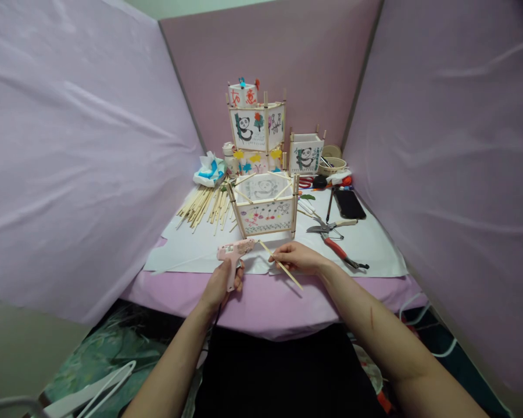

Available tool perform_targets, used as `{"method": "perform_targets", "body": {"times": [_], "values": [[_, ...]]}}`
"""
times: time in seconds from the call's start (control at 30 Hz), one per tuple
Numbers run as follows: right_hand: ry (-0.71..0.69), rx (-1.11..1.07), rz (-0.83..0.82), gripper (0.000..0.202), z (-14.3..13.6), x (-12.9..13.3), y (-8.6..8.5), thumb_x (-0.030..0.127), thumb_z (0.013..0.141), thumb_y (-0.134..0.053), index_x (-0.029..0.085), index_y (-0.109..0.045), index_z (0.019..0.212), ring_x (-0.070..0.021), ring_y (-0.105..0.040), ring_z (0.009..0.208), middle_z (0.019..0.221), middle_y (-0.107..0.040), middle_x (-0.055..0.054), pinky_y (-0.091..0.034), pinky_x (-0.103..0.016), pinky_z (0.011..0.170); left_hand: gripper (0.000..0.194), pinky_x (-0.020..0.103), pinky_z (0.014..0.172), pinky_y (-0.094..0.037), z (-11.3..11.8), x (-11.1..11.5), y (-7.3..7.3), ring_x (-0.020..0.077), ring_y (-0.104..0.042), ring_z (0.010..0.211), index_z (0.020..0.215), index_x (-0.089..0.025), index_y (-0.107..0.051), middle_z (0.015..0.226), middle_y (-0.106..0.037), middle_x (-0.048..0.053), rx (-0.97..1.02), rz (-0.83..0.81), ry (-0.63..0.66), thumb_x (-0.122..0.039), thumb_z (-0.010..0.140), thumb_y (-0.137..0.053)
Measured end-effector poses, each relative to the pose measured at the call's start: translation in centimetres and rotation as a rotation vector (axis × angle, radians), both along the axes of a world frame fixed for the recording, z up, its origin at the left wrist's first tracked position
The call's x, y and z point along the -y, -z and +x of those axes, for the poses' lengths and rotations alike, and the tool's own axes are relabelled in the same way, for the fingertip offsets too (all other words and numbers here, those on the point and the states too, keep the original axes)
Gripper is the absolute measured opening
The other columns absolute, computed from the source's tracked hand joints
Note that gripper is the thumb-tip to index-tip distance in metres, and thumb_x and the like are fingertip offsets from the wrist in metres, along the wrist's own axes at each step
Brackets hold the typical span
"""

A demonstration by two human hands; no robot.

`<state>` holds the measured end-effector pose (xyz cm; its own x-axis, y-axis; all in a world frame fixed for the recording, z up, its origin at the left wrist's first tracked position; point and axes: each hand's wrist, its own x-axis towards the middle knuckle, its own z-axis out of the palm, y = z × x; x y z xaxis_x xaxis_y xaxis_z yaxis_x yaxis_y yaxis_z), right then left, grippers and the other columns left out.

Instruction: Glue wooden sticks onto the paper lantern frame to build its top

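My left hand (221, 285) is wrapped round the handle of a pink glue gun (234, 251), whose nozzle points right. Between the fingers of my right hand (294, 256) is a thin wooden stick (291, 276), slanting down to the right. The stick's upper end is at or very near the nozzle; whether they touch is too small to tell. Just behind both hands stands a lantern-like frame (268, 217) of wooden sticks and drawn paper panels, with sticks laid across its open top.
Many loose sticks (198, 206) lie at left. Behind stand a tiered panda lantern (249, 130) and a smaller box lantern (305, 155). Red-handled pruning shears (336, 248), a phone (349, 204) and a basket (333, 166) are at right. Pink cloth walls (270, 64) enclose the table.
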<state>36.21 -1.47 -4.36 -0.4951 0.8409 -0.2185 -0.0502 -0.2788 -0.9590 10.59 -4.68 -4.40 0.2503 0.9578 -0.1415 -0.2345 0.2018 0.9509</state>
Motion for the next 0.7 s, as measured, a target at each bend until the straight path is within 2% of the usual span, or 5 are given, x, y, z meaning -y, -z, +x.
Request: {"method": "perform_targets", "body": {"times": [0.2, 0.5, 0.7], "values": [[-0.005, -0.019, -0.007, 0.05, -0.08, -0.07, 0.03, 0.053, 0.066, -0.086, 0.009, -0.075, 0.088, -0.0049, -0.041, 0.049, 0.063, -0.064, -0.001, -0.025, -0.022, 0.048, 0.064, 0.02, 0.043, -0.039, 0.15, 0.07, -0.22, 0.0067, -0.044, 0.043, 0.093, -0.01, -0.063, 0.061, -0.056, -0.002, -0.034, -0.015, -0.01, -0.072, 0.077, -0.064], [0.034, -0.132, -0.043, 0.05, 0.27, -0.08, -0.21, 0.05, 0.064, -0.089, 0.008, -0.075, 0.089, -0.0035, -0.039, 0.049, 0.065, -0.064, -0.001, -0.021, -0.021, 0.046, 0.063, 0.022, 0.041, -0.041, 0.08, 0.0, 0.02, 0.0071, -0.045, 0.042, 0.091, -0.011, -0.061, 0.063, -0.056, -0.003, -0.083, 0.02, 0.049, -0.073, 0.077, -0.064], [0.041, -0.114, -0.039, 0.048, 0.27, -0.14, -0.31, 0.048, 0.066, -0.088, 0.008, -0.075, 0.089, -0.0036, -0.039, 0.049, 0.064, -0.063, -0.001, -0.024, -0.019, 0.045, 0.07, 0.024, 0.041, -0.043, -0.41, 0.32, 0.29, 0.0098, -0.049, 0.042, 0.09, -0.011, -0.061, 0.062, -0.059, 0.0, -0.107, 0.021, 0.184, -0.08, 0.075, -0.06]]}}
